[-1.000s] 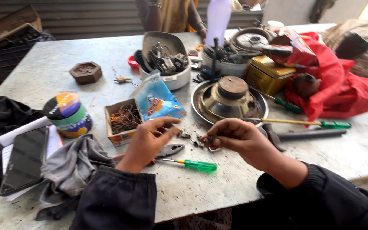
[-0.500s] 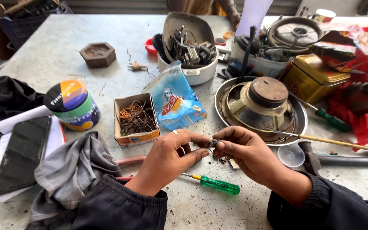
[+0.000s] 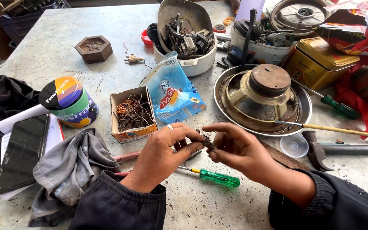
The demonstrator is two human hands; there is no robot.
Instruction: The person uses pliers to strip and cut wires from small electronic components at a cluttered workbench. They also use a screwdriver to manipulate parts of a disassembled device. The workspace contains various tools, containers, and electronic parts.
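The left hand [image 3: 163,147], a ring on one finger, and the right hand [image 3: 235,147] met over the middle of the grey, scratched metal desk [image 3: 47,51], and both pinched the same small dark rusty metal part [image 3: 205,139] between thumb and fingertips, held just above the surface. The left hand gripped its near end and the right hand the far end, forefinger stretched along it. The part was too small and dirty to make out in detail.

To handle such a piece well, I judged, one hand should have acted as a firm clamp while the other did the fine work, with the wrists kept low near the desk, so that anything dropped would fall a short way and stay findable among the clutter.

Directly beneath the hands lay a green-handled screwdriver [image 3: 218,178], within easy reach of the right hand. A crumpled grey cloth [image 3: 71,170] lay to the left, touching the left sleeve. Beyond the knuckles stood a small open cardboard box of tangled copper wire [image 3: 132,114], and just beside it a blue and white plastic packet [image 3: 173,91]. To the right sat a round steel dish holding a rusty loudspeaker frame [image 3: 263,91]. Farther left were a colourful round tin [image 3: 69,102] and a black phone [image 3: 20,153], well apart from the hands.
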